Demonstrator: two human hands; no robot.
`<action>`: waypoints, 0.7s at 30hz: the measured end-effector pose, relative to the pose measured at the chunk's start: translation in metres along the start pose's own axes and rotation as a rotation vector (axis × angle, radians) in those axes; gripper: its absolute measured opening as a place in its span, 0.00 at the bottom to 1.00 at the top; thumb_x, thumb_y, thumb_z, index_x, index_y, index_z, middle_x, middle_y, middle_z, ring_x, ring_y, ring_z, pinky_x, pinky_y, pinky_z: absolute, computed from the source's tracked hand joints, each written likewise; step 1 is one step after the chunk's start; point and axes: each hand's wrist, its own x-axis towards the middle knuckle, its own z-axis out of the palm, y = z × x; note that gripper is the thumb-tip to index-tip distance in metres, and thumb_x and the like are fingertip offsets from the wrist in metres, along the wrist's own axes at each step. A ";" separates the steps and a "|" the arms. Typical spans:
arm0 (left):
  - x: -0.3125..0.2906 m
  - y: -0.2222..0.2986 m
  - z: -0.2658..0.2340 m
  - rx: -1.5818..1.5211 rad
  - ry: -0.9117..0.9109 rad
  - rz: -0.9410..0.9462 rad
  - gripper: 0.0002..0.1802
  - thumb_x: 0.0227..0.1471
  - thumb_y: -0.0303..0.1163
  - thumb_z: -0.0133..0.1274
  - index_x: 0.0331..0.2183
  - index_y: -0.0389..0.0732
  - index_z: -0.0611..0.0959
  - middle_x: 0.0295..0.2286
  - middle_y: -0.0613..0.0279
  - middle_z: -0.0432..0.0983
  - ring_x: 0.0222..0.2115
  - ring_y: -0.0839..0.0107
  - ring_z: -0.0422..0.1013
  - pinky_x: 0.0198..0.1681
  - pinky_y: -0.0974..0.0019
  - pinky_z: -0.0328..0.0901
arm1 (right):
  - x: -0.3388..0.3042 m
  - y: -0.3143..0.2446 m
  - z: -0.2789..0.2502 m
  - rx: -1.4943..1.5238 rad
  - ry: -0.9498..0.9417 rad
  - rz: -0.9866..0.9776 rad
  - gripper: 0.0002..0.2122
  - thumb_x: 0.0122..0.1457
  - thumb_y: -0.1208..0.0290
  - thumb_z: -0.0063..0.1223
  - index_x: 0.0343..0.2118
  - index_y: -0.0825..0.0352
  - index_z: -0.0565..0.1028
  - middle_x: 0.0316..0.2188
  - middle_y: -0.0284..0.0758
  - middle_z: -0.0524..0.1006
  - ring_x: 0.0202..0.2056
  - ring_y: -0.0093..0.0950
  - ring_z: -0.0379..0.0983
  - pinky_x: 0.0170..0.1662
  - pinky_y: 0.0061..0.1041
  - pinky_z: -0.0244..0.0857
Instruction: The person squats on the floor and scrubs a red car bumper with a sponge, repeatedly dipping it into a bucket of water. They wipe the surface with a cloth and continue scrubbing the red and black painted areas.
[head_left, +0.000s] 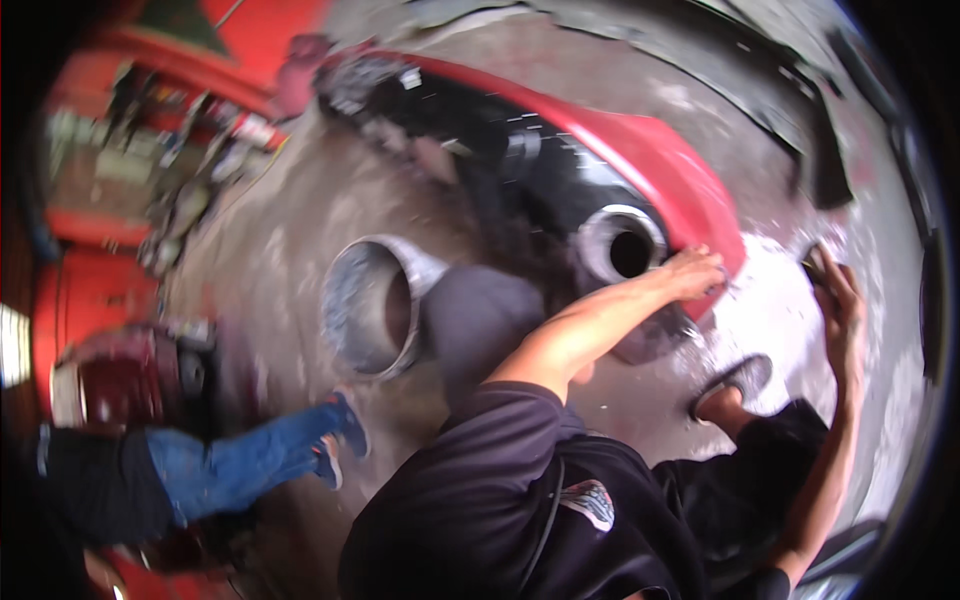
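Note:
A long car bumper [655, 165], glossy red outside and black inside, stretches from the upper left to the area before me. My left hand [692, 273] reaches across to its near right end, fingers bent and gripping the red edge. Out at the right, away from the bumper, my right hand [838, 290] is raised with its fingers curled. A small dark thing shows at those fingertips, too blurred to name. Right beside my left hand, a grey cylinder with a round dark opening [630, 254] stands against the bumper's black inner side.
An open metal drum [340, 310] lies left of a dark grey rounded shape [480, 320]. A sandalled foot [740, 380] rests near a white patch on the floor [765, 310]. Another person's jeans [240, 455] show at lower left. Cluttered red shelving [100, 225] and a dark curved panel [825, 150] flank the space.

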 end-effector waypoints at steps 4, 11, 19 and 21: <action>-0.056 -0.013 -0.078 -0.124 0.157 -0.064 0.16 0.41 0.35 0.66 0.37 0.50 0.89 0.39 0.56 0.78 0.43 0.52 0.75 0.47 0.51 0.71 | 0.039 0.083 0.028 0.436 -0.153 0.009 0.24 0.71 0.69 0.40 0.70 0.66 0.64 0.68 0.42 0.66 0.68 0.36 0.63 0.69 0.33 0.53; -0.176 -0.005 -0.247 -0.006 0.697 -0.265 0.14 0.42 0.20 0.56 0.33 0.43 0.87 0.42 0.53 0.75 0.45 0.52 0.73 0.48 0.53 0.71 | 0.111 0.225 0.078 1.197 -0.390 0.111 0.31 0.75 0.52 0.37 0.70 0.72 0.60 0.70 0.45 0.62 0.69 0.39 0.61 0.72 0.35 0.49; -0.334 -0.009 -0.288 -0.102 1.277 -0.723 0.11 0.59 0.16 0.51 0.44 0.32 0.81 0.49 0.47 0.76 0.50 0.51 0.76 0.55 0.56 0.70 | 0.032 0.005 0.215 0.768 -0.387 0.073 0.30 0.74 0.53 0.38 0.70 0.72 0.61 0.70 0.45 0.63 0.68 0.39 0.62 0.72 0.35 0.50; -0.387 -0.007 -0.277 -0.102 1.347 -0.820 0.17 0.59 0.20 0.51 0.50 0.37 0.82 0.46 0.52 0.78 0.47 0.53 0.77 0.50 0.58 0.71 | -0.003 -0.056 0.246 0.735 -0.463 0.031 0.30 0.74 0.54 0.38 0.70 0.72 0.61 0.69 0.45 0.63 0.68 0.39 0.62 0.72 0.35 0.50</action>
